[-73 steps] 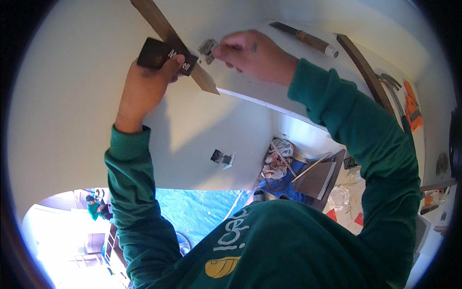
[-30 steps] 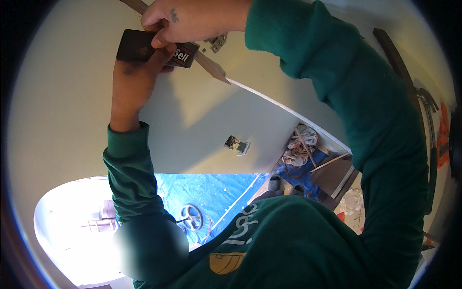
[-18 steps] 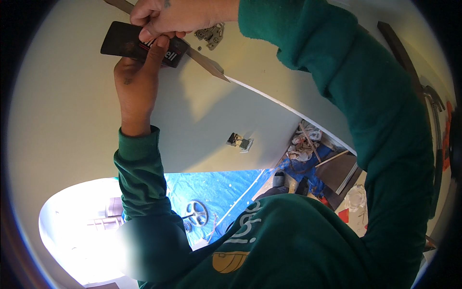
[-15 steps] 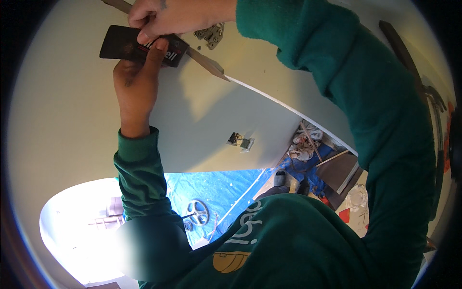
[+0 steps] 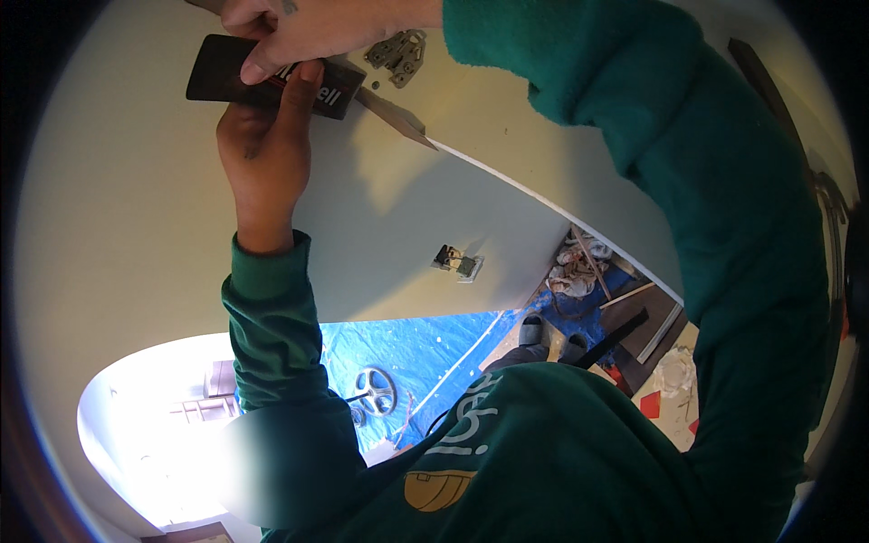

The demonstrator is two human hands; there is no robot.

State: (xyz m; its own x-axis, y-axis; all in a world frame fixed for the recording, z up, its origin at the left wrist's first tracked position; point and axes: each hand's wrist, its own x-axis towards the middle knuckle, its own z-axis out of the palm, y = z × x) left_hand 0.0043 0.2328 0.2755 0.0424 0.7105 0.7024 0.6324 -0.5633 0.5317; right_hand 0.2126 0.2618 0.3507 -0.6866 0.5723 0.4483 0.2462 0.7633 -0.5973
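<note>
My left hand point(image 5: 262, 154) is closed round a flat black rectangular object point(image 5: 217, 68) with lettering, its thumb up across the face. The object lies across a narrow wooden strip point(image 5: 394, 118) with a pointed end, against the pale surface. My right hand point(image 5: 317, 27) is bent over the object from above, its thumb pressed on the face beside my left thumb; some fingertips are hidden. Just right of the object sit a grey metal fitting point(image 5: 396, 59) and a small round piece point(image 5: 375, 85).
Below are an electrical-type fitting point(image 5: 457, 262), a blue sheet point(image 5: 353, 344), a spoked wheel point(image 5: 376, 389), crumpled rags point(image 5: 575, 271), boards and my sandalled feet point(image 5: 531, 330). At the right rim, a dark wooden length point(image 5: 751, 68) and a hammer point(image 5: 831, 199) are partly behind my arm.
My right hand has moved left from the metal fitting onto the black object. The object and both hands have shifted up and left in view. The knife seen earlier is now hidden.
</note>
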